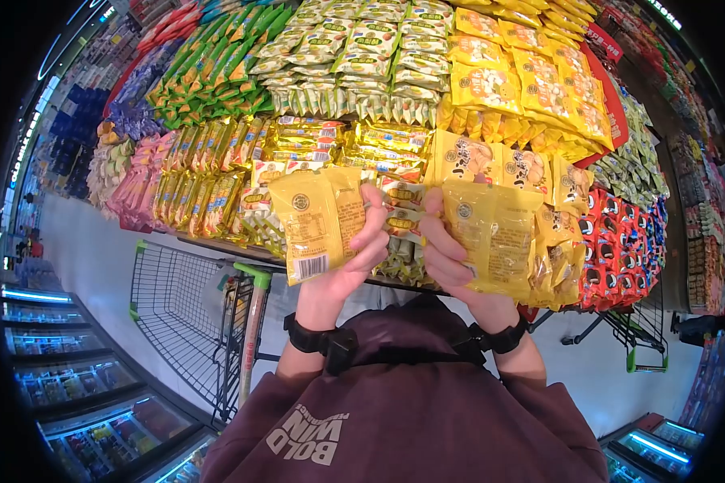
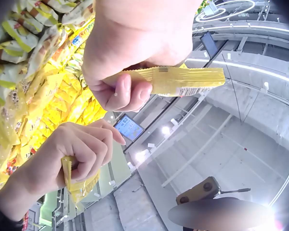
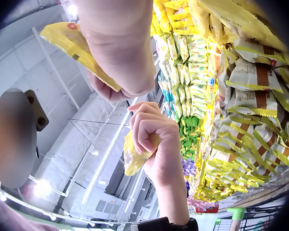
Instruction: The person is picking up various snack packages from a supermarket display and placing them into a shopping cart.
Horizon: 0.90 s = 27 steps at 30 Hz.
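Note:
In the head view my left hand (image 1: 366, 245) grips a yellow snack packet (image 1: 312, 213) by its right side, its printed back and barcode facing me. Level with it, my right hand (image 1: 449, 251) holds a second yellow snack packet (image 1: 495, 233), also back side up, by its left edge. The two packets are held apart over the front of the snack display. Curled fingers of the left hand (image 2: 135, 53) show around its packet (image 2: 192, 82) in the left wrist view. In the right wrist view the right hand (image 3: 118, 53) pinches its packet (image 3: 74, 45).
Stacked snack packs fill the display: green ones (image 1: 217, 64), white-green ones (image 1: 366, 48), yellow bags (image 1: 487, 84), gold packs (image 1: 205, 185) and red packs (image 1: 620, 249). A wire shopping cart (image 1: 185, 306) stands at the front left. Lit fridges (image 1: 72, 374) line the far left.

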Tool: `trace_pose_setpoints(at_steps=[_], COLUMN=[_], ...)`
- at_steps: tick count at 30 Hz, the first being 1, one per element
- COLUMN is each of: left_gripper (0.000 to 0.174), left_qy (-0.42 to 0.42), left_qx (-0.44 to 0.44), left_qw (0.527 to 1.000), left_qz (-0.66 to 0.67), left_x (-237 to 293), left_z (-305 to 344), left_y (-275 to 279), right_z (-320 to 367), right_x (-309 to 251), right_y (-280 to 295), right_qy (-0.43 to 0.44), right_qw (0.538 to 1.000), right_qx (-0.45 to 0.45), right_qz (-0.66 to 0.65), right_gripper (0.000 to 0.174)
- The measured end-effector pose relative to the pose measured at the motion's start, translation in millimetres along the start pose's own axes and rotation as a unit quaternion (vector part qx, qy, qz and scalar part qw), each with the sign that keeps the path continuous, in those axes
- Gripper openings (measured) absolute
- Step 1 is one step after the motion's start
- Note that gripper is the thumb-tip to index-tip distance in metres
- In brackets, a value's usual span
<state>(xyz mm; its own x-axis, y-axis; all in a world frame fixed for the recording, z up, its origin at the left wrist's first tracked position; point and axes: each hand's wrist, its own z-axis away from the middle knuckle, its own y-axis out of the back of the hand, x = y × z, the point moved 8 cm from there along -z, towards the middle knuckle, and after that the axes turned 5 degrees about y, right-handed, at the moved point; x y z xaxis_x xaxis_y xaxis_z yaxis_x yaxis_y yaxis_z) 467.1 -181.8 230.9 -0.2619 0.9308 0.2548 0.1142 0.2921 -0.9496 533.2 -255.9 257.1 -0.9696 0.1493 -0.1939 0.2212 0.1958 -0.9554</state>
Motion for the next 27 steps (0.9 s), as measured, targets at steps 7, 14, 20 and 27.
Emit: trace_pose_setpoints(at_steps=[7, 14, 20, 27], left_gripper=[0.057, 0.054, 0.032, 0.025], left_qy=[0.005, 0.011, -0.109, -0.222], left_qx=[-0.013, -0.004, 0.305, 0.287], left_qw=[1.0, 0.999, 0.842, 0.808], left_qz=[-0.007, -0.047, -0.432, -0.463], left_x=[-3.1, -6.0, 20.9, 32.5], left_z=[-2.3, -4.2, 1.2, 4.0], left_y=[-2.8, -7.2, 6.5, 11.4], right_z=[1.2, 2.6, 10.4, 24.1], right_x=[0.0, -2.8, -11.2, -36.8], right_y=[0.8, 1.6, 37.2, 27.5], right_qy=[-0.003, 0.013, 0.058, 0.161], right_qw=[1.0, 0.997, 0.993, 0.909], right_qx=[0.004, -0.002, 0.046, 0.222], right_qz=[0.027, 0.081, 0.093, 0.315], right_gripper=[0.065, 0.06, 0.049, 0.046])
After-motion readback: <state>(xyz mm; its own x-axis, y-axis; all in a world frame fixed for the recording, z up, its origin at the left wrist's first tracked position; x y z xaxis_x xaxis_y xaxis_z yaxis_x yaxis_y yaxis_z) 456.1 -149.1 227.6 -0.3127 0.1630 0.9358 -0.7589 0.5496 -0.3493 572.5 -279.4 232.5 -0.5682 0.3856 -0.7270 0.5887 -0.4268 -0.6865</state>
